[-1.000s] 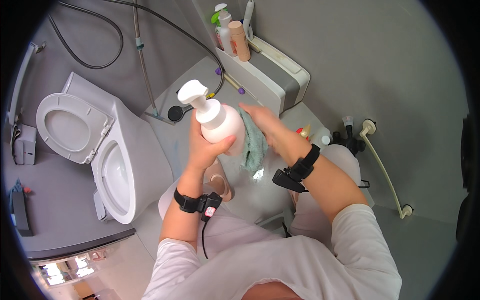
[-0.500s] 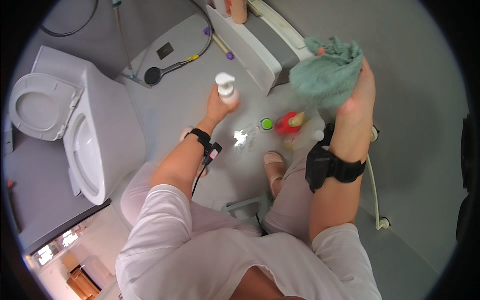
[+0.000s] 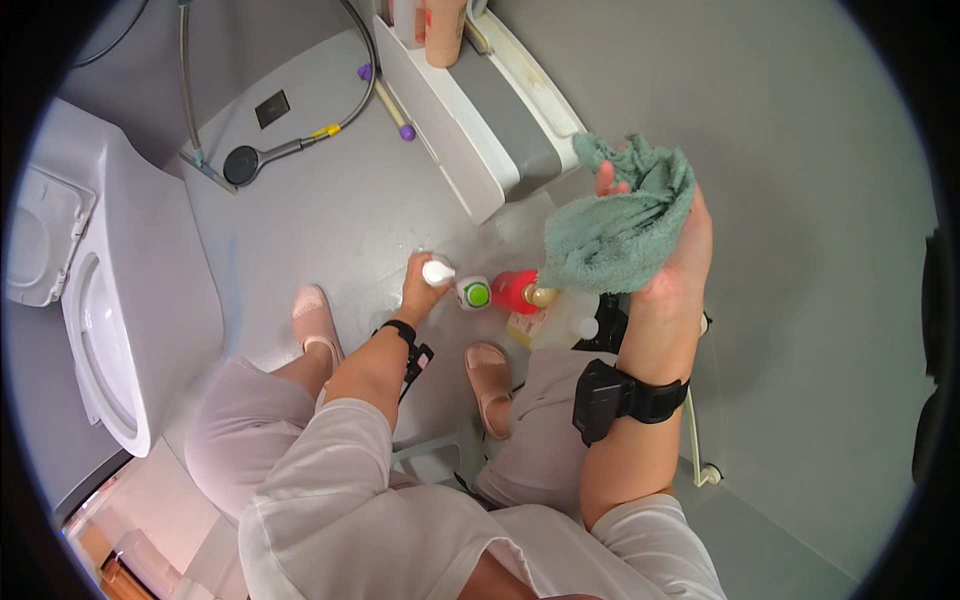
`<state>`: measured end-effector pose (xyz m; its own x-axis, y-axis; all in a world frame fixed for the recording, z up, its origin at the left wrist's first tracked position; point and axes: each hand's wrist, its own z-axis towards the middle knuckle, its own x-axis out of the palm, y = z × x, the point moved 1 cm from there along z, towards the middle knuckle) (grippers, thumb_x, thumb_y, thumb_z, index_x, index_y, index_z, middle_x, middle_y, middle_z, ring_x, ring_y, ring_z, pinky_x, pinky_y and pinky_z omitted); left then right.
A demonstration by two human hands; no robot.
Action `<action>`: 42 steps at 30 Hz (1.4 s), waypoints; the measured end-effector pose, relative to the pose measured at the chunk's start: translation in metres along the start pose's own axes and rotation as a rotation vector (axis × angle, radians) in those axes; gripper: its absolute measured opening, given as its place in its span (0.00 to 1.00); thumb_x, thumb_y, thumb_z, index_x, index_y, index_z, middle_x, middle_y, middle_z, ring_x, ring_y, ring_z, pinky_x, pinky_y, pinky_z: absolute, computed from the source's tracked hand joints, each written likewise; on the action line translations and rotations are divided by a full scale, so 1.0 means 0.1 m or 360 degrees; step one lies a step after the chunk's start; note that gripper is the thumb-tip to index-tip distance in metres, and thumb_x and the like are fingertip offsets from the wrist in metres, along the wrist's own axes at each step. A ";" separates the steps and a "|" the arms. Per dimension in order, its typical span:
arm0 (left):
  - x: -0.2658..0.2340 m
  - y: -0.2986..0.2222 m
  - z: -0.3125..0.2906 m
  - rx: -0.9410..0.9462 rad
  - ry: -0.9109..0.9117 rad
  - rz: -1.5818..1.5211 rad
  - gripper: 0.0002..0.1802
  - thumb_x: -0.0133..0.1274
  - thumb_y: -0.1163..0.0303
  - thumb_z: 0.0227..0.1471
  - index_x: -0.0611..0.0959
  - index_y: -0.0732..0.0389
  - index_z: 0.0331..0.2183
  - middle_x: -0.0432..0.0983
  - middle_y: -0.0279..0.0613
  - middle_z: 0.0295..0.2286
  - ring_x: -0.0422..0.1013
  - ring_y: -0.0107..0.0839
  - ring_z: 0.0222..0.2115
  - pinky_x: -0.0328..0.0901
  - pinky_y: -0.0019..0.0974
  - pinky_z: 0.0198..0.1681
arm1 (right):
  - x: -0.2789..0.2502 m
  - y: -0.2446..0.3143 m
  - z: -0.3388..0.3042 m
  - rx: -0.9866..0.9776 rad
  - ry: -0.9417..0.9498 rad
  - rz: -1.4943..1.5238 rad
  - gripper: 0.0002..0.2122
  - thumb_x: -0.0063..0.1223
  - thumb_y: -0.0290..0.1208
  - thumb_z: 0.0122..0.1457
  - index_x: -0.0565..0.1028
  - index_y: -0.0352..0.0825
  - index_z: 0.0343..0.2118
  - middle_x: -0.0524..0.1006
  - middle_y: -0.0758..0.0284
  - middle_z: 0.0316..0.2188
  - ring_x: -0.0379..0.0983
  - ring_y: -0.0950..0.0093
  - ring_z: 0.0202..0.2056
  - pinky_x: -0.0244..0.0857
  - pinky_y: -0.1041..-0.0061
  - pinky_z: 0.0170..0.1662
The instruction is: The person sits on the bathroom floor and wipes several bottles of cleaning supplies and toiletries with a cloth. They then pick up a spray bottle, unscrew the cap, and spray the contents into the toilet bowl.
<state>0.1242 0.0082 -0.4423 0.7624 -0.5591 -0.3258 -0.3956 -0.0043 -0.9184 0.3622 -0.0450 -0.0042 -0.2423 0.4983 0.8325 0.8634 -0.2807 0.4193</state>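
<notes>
Low down by the floor, my left hand (image 3: 418, 290) is wrapped round a white pump bottle (image 3: 437, 273); its pump head faces up and its body is mostly hidden. Just right of it stands a white bottle with a green cap (image 3: 474, 293), then a red bottle (image 3: 512, 291) with a beige top. Raised on the right, my right hand (image 3: 690, 250) holds a crumpled green cloth (image 3: 615, 240), which drapes over the palm. A pale translucent jug (image 3: 560, 318) with a white cap is partly behind the right arm.
To the left is a toilet (image 3: 130, 300) with its lid up. A shower head (image 3: 243, 165) and hose lie on the floor at the far left. A white and grey shelf unit (image 3: 490, 120) holding bottles juts out ahead. A pale rail (image 3: 692, 440) runs along the right wall.
My left hand has brought the pump bottle nearer and lower, beside the green-capped bottle. The right hand keeps the cloth and sits lower in view. The whole view has shifted.
</notes>
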 end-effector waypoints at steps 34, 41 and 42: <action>-1.45 -4.13 2.21 0.1254 -0.0558 0.0316 0.44 0.68 0.68 0.37 0.64 0.66 0.53 0.71 0.53 0.45 0.70 0.48 0.46 0.66 0.41 0.50 | 0.29 -0.14 0.04 -0.0210 -0.0048 0.0053 0.19 0.46 0.40 0.63 0.69 0.28 0.48 0.75 0.58 0.40 0.75 0.61 0.39 0.71 0.68 0.39; -2.27 -4.77 0.53 0.1172 0.0026 -0.0653 0.48 0.63 0.75 0.45 0.52 0.64 0.60 0.70 0.45 0.46 0.69 0.32 0.46 0.66 0.36 0.51 | 0.65 -0.33 -0.21 -0.0733 0.0274 -0.1012 0.24 0.46 0.42 0.64 0.64 0.26 0.53 0.73 0.57 0.43 0.74 0.65 0.44 0.70 0.68 0.41; -2.28 -4.81 0.27 0.1140 0.0054 -0.0711 0.48 0.63 0.75 0.45 0.52 0.64 0.60 0.70 0.45 0.46 0.69 0.32 0.46 0.65 0.36 0.51 | 0.75 -0.42 -0.26 -0.0789 0.0434 -0.1253 0.24 0.46 0.43 0.64 0.64 0.25 0.53 0.73 0.56 0.44 0.74 0.62 0.45 0.69 0.66 0.42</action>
<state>0.1543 0.1599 0.0682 0.7496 -0.6545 0.0983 0.3683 0.2891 -0.8836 0.2959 -0.0177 0.0498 -0.8193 0.5018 0.2772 0.1403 -0.2933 0.9457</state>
